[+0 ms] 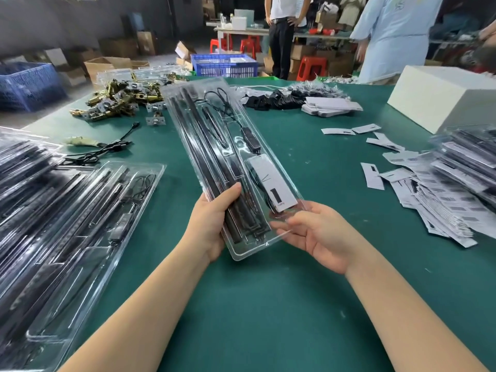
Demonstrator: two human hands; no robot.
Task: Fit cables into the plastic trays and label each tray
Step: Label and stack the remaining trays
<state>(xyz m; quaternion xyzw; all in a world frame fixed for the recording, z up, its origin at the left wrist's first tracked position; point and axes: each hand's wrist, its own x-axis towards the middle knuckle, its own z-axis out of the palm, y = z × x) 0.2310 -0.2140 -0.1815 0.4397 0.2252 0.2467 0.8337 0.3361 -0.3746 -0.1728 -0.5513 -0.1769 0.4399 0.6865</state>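
The tray (214, 146), loaded and carrying its label (272, 183), is held above the surface (268, 304): the left hand (212, 221) grips its near edge, the right hand (319, 234) lies open beneath the corner. Held by one end only, it could flex or tip, spilling the cables (236, 124).

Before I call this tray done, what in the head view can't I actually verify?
- Small print under the "1" on the label card: too small to read.
- Right hand fingertips: behind the clear tray, blurred by glare.
- Left stack of trays: cut off by the frame edge; count unknown.
- Barcodes on the loose labels: too small and blurred.
- Left hand fingers: hidden under the tray.
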